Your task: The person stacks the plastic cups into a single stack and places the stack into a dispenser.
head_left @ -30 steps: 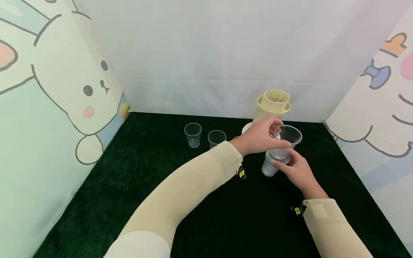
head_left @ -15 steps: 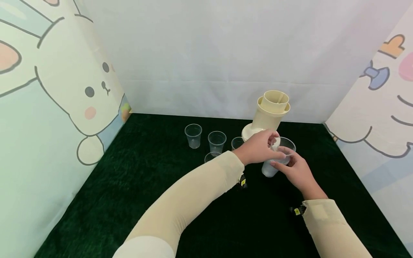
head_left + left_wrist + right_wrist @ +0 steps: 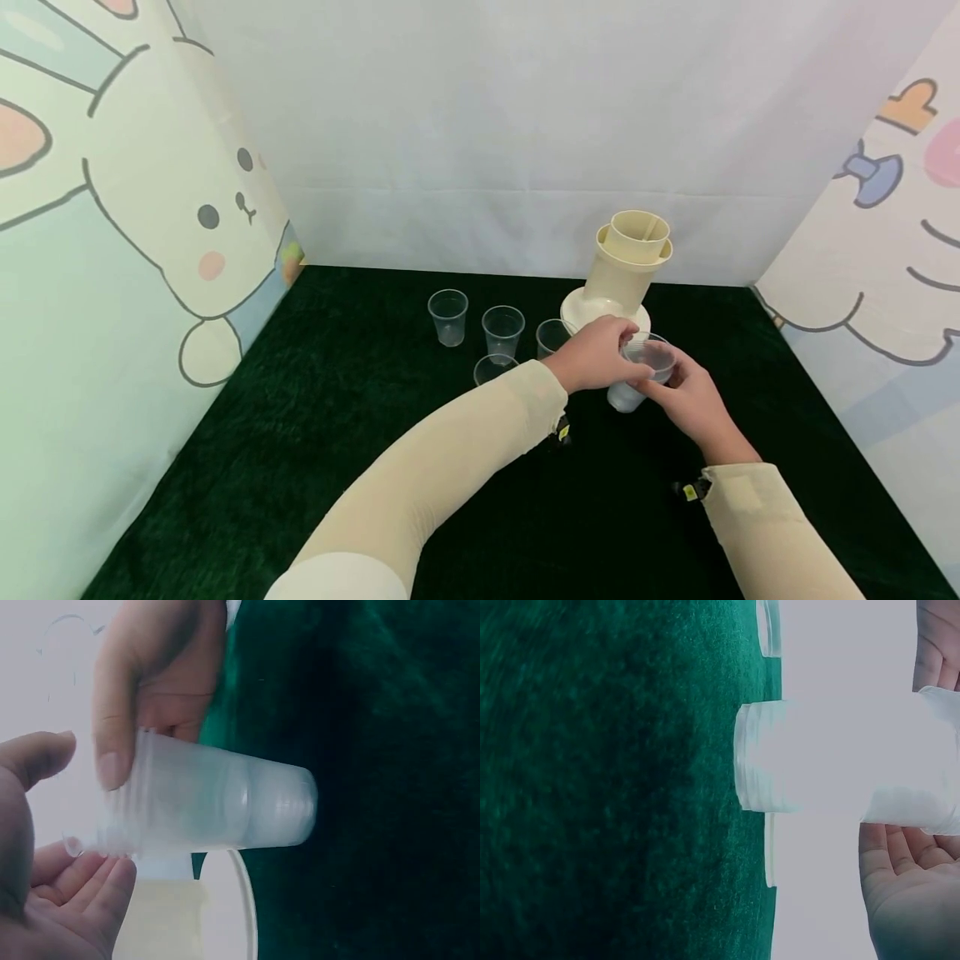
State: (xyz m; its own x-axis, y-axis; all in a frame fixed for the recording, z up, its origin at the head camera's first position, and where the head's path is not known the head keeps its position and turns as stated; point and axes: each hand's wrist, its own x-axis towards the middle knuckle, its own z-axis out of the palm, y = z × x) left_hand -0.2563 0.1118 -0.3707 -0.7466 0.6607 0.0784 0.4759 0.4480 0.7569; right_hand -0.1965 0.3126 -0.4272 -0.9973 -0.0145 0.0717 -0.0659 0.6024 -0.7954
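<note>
A stack of nested clear plastic cups (image 3: pixel 626 397) is held slightly tilted at the right of the table. My right hand (image 3: pixel 693 404) grips the stack below its rims; its thumb lies along the ridged rims in the left wrist view. My left hand (image 3: pixel 596 357) holds the top cup (image 3: pixel 651 354) by its rim, thumb on the near side and fingers on the far side. In the left wrist view the cup stack (image 3: pixel 217 791) lies sideways between both hands. The right wrist view shows the stack (image 3: pixel 911 761) washed out by glare.
Several clear cups stand upright to the left, including one at the far left (image 3: pixel 448 318) and one beside it (image 3: pixel 503 332). Another cup (image 3: pixel 495 367) is partly behind my left sleeve. A cream cylindrical holder (image 3: pixel 621 275) on a round base stands behind the hands, on dark green cloth (image 3: pixel 337 433).
My left hand has lowered the top cup down into the stack, so its rim now sits close to my right hand. The right hand has stayed in place.
</note>
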